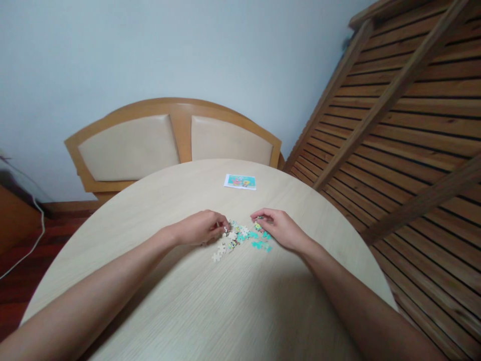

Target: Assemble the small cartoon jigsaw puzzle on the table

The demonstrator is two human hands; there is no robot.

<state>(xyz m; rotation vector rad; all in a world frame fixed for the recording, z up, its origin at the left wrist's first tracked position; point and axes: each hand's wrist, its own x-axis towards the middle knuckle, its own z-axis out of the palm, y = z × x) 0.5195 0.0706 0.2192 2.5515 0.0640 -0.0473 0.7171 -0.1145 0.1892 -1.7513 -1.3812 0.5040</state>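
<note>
Jigsaw puzzle pieces (240, 235) lie in a loose pile on the round table, some teal, some with coloured print, others pale side up. At the pile's left edge is my left hand (205, 228), its fingers curled and pinched on a small pale puzzle piece (226, 229). My right hand (278, 227) is at the right edge, thumb and fingers closed on a dark-edged puzzle piece (259, 217). Just below that hand lie several teal pieces (261, 245). The fingers partly hide what each hand holds.
A small printed picture card (241, 182) with cartoon figures lies beyond the pile. The round table (180, 306) fills the foreground. Behind it stands a padded wooden headboard (184, 130) against the wall. Slatted wooden panels (406, 125) lean at the right. A white cable (35, 240) hangs at the left.
</note>
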